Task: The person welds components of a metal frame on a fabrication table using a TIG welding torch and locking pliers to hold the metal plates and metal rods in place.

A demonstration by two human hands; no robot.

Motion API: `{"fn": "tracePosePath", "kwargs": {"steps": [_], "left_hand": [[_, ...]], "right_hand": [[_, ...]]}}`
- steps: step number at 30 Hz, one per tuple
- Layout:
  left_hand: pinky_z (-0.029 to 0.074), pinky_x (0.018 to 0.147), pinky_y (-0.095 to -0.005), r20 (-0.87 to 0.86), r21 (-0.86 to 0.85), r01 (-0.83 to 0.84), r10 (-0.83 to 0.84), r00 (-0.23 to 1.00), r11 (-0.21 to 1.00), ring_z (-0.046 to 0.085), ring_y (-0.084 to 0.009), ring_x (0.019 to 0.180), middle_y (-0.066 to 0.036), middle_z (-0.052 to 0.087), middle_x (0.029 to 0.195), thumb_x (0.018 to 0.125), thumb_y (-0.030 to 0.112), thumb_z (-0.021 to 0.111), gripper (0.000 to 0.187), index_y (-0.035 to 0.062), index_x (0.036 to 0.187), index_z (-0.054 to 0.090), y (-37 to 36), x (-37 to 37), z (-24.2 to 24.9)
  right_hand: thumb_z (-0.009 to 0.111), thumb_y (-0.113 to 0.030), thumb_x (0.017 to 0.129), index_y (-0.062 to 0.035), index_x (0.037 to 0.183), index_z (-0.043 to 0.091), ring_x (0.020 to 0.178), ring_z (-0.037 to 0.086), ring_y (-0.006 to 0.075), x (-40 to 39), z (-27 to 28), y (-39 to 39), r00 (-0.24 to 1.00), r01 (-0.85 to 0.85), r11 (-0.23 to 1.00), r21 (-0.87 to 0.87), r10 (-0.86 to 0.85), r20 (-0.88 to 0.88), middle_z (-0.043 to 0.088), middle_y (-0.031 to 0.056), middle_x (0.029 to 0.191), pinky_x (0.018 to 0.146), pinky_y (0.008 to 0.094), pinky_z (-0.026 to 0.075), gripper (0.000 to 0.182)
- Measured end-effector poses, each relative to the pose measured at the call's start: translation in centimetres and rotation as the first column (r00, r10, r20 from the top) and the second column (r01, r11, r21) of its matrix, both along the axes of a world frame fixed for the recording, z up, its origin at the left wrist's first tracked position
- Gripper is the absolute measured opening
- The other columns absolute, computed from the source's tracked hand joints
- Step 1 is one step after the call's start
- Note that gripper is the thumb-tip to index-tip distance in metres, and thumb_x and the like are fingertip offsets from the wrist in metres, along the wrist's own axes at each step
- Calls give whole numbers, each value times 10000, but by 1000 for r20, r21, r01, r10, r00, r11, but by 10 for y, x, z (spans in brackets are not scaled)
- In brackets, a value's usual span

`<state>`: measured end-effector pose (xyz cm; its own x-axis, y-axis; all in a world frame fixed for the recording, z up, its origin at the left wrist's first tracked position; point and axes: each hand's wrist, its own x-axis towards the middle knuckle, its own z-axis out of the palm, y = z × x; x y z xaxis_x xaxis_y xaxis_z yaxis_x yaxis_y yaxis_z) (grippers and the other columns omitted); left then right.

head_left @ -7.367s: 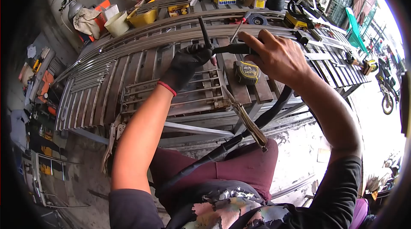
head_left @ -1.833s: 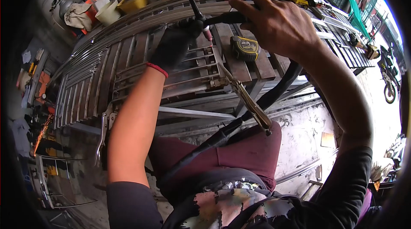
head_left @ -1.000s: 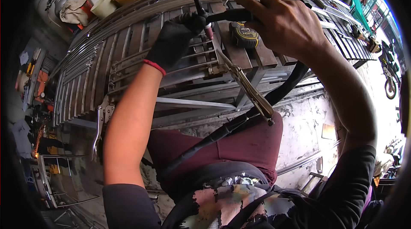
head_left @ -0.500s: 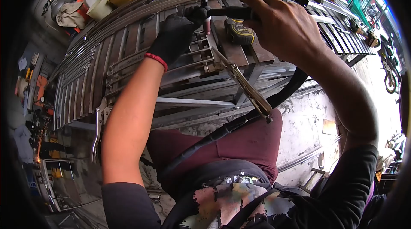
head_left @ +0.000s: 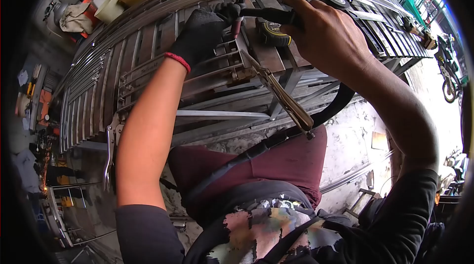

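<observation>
A TIG welding torch (head_left: 266,14) with a long black back cap and a pinkish nozzle is above the metal workpiece. My left hand (head_left: 200,34), in a black glove with a red cuff, has its fingers closed around the torch head. My bare right hand (head_left: 331,34) grips the torch handle, its index finger stretched along the top. From there the black hose (head_left: 340,103) curves down across my lap. Locking pliers (head_left: 281,93) clamp the workpiece's metal bars (head_left: 217,64) just below the nozzle. Beside the handle sits a black and yellow tape measure (head_left: 274,33).
Another pair of locking pliers (head_left: 111,153) hangs at the bench's left edge. Long metal bars (head_left: 89,86) lie across the slatted bench. A round disc (head_left: 336,0) rests beyond my right hand. Sparks (head_left: 45,165) show at far left. A motorcycle (head_left: 448,76) stands at right.
The torch has tilted, its back cap leaning further right and its nozzle slightly left. Both hands keep their hold. The round disc beyond my right hand has come into clearer view.
</observation>
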<state>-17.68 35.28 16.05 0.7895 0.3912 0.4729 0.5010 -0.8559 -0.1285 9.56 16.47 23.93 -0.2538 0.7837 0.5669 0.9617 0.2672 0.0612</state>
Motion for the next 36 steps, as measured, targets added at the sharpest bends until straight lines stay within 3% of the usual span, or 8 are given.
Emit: {"fn": "tracePosePath", "kwargs": {"steps": [4,9,16,20,24,27,30,36], "left_hand": [[601,900,-474,12,132,37,-39,999,991,776,-365,1007,-159,806,1040,939,14,680,268,109,1172,774,-5,0,1],[603,891,-462,91,-157,101,-87,992,982,780,-347,1013,-151,805,1041,976,6,645,315,115,1255,741,11,0,-8],[604,857,-438,74,104,210,-218,973,972,789,-301,968,-104,793,990,999,5,627,299,180,1224,716,-10,2,11],[596,816,-428,132,-232,150,-122,984,961,784,-279,905,-77,784,951,992,11,633,299,217,1198,698,9,2,-7],[591,793,-418,164,-56,192,-181,970,980,779,-266,875,-70,775,902,983,13,643,309,225,1200,700,2,3,-1],[602,823,-423,65,-81,127,-121,990,989,780,-290,900,-84,787,933,982,10,642,299,205,1192,726,-1,3,6],[616,872,-427,204,-222,160,-115,972,962,785,-321,951,-117,804,994,993,20,637,262,174,1164,761,-9,5,8],[628,914,-420,140,147,168,-188,972,975,792,-330,996,-149,818,1053,1029,62,632,223,161,1150,790,-11,-1,4]], "right_hand": [[774,-269,1084,-47,1392,702,756,820,348,-1,0,-1,1000,13,1000,-2,-13,-14,808,211,921,629,463,621,387],[772,-286,1086,-75,1405,692,804,823,366,-6,6,-6,999,28,998,-52,-30,-33,803,209,963,654,470,634,391],[773,-307,1090,-102,1418,677,857,825,367,-7,6,-10,999,53,997,-53,-52,7,796,221,1050,677,478,641,399],[777,-303,1089,-103,1424,675,841,823,358,-6,5,-10,999,41,998,-48,-40,9,796,217,1032,665,471,638,403],[781,-298,1086,-106,1427,676,830,823,351,-6,4,-9,999,49,998,-42,-48,16,794,214,1016,653,463,636,405],[783,-298,1085,-111,1431,677,826,823,348,-7,3,-9,999,49,998,-40,-48,19,794,212,1012,651,463,636,408],[783,-300,1086,-115,1437,678,828,824,344,-8,4,-10,999,52,997,-54,-51,17,793,213,1019,650,462,636,411],[776,-305,1092,-119,1450,678,839,822,340,-7,4,-11,998,59,996,-62,-57,36,782,211,1057,651,461,638,415]]}}
